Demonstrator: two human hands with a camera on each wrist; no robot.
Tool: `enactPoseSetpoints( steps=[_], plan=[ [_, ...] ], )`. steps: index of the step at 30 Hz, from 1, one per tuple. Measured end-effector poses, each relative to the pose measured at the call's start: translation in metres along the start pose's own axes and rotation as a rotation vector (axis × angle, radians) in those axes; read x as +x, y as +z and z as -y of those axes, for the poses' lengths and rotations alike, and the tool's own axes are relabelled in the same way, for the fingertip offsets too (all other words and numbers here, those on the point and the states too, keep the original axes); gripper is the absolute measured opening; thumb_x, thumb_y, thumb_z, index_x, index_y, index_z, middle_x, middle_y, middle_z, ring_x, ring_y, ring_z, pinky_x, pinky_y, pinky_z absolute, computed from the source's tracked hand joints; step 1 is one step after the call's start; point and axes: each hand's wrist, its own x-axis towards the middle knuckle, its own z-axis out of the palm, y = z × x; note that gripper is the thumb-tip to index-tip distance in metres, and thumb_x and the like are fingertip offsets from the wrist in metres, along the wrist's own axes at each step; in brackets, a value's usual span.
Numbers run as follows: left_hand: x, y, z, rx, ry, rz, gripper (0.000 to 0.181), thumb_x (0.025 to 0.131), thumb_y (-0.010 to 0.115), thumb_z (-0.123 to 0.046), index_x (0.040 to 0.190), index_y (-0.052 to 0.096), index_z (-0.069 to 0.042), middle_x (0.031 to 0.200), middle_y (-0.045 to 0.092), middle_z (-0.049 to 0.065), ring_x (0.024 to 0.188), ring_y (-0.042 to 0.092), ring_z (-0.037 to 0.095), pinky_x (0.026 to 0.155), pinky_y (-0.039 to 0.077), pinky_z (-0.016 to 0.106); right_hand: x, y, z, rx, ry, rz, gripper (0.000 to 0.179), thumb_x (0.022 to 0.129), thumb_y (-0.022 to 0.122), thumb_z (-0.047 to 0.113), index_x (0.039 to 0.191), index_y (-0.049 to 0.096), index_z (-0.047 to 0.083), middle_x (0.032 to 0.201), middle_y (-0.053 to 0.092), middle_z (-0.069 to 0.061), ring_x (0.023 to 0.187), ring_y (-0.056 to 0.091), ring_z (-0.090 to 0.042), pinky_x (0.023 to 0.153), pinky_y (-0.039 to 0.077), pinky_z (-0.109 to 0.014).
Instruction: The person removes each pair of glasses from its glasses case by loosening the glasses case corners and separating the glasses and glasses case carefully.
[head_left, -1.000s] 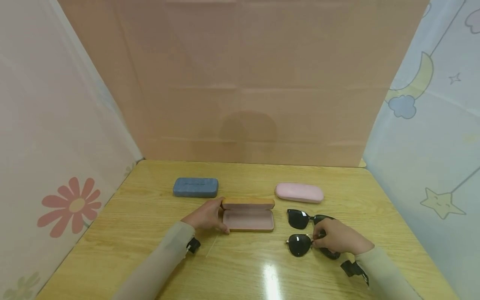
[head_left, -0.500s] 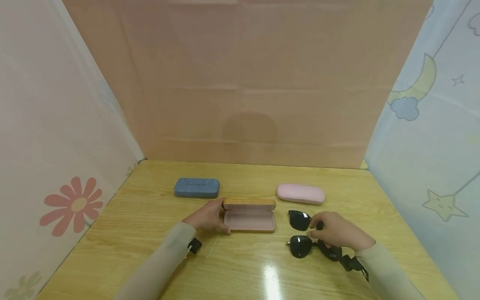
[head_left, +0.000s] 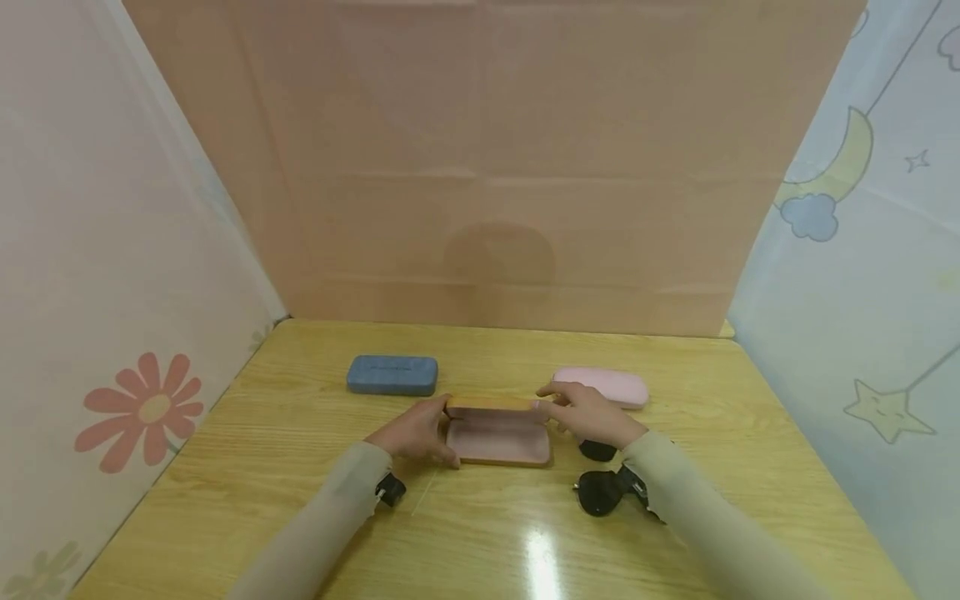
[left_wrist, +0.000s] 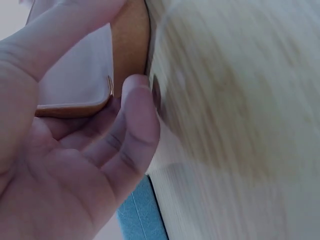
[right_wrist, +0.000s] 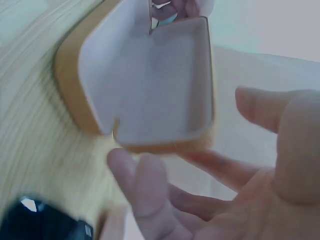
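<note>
An orange-brown glasses case (head_left: 498, 442) with a pale pink lining stands with its lid up in the middle of the table. My left hand (head_left: 416, 429) grips its left end, thumb at the front edge and fingers behind the hinge side. At the lid's right end is my right hand (head_left: 588, 412). In the right wrist view its thumb stands apart from the case, and the fingertips (right_wrist: 152, 172) lie near the lid's end. Two pairs of sunglasses lie to the right: one dark lens (head_left: 597, 451) shows below my hand, the aviator pair (head_left: 598, 493) is partly under my sleeve.
Behind on the left lies a blue glasses case (head_left: 392, 377). A pink glasses case (head_left: 626, 388) lies behind my right hand, which partly covers it. Patterned cloth walls flank the wooden table (head_left: 480, 550), and a tan sheet (head_left: 480, 167) hangs at its back.
My right hand has left the sunglasses and moved left and away from me to the case lid's right end. My left hand keeps its grip on the case.
</note>
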Motion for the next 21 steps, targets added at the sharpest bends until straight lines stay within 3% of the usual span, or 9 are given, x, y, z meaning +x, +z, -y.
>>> enactPoseSetpoints(
  steps=[4, 7, 11, 16, 21],
  plan=[
    [0.000, 0.001, 0.002, -0.028, 0.008, -0.002, 0.117, 0.072, 0.092, -0.029, 0.157, 0.019, 0.004, 0.159, 0.031, 0.021, 0.137, 0.042, 0.033, 0.109, 0.038, 0.051, 0.011, 0.006, 0.000, 0.095, 0.025, 0.069, 0.050, 0.101, 0.057, 0.045, 0.134, 0.061, 0.008, 0.115, 0.068, -0.017, 0.079, 0.067, -0.029, 0.059, 0.056, -0.045],
    [0.000, 0.001, 0.003, -0.092, 0.003, -0.003, 0.110, 0.074, 0.091, -0.032, 0.155, 0.026, 0.002, 0.150, 0.042, 0.020, 0.111, 0.059, 0.029, 0.094, 0.049, 0.047, 0.014, 0.006, 0.000, 0.133, 0.017, 0.087, 0.047, 0.101, 0.058, 0.041, 0.131, 0.063, 0.006, 0.115, 0.068, -0.019, 0.080, 0.066, -0.031, 0.057, 0.055, -0.047],
    [-0.001, 0.001, 0.001, -0.260, -0.070, -0.001, 0.097, 0.084, 0.078, -0.051, 0.153, 0.032, -0.001, 0.133, 0.054, 0.019, 0.082, 0.065, 0.023, 0.075, 0.055, 0.038, 0.014, 0.006, 0.000, 0.181, 0.021, 0.124, 0.048, 0.102, 0.058, 0.039, 0.133, 0.061, 0.003, 0.121, 0.066, -0.022, 0.094, 0.067, -0.031, 0.067, 0.057, -0.046],
    [0.000, -0.002, -0.004, -0.449, -0.117, -0.020, 0.085, 0.092, 0.055, -0.067, 0.140, 0.050, 0.003, 0.113, 0.062, 0.019, 0.079, 0.068, 0.026, 0.068, 0.059, 0.040, 0.012, 0.005, -0.001, 0.218, 0.025, 0.139, 0.048, 0.101, 0.060, 0.037, 0.133, 0.061, 0.000, 0.122, 0.065, -0.022, 0.099, 0.065, -0.031, 0.073, 0.057, -0.046],
    [0.001, -0.008, -0.003, -0.514, -0.093, 0.030, 0.071, 0.096, 0.057, -0.058, 0.130, 0.057, 0.004, 0.111, 0.066, 0.019, 0.086, 0.071, 0.029, 0.070, 0.060, 0.042, 0.012, 0.006, -0.001, 0.209, -0.003, 0.123, 0.047, 0.098, 0.066, 0.032, 0.130, 0.063, -0.001, 0.122, 0.066, -0.020, 0.102, 0.065, -0.031, 0.079, 0.056, -0.046]
  ],
)
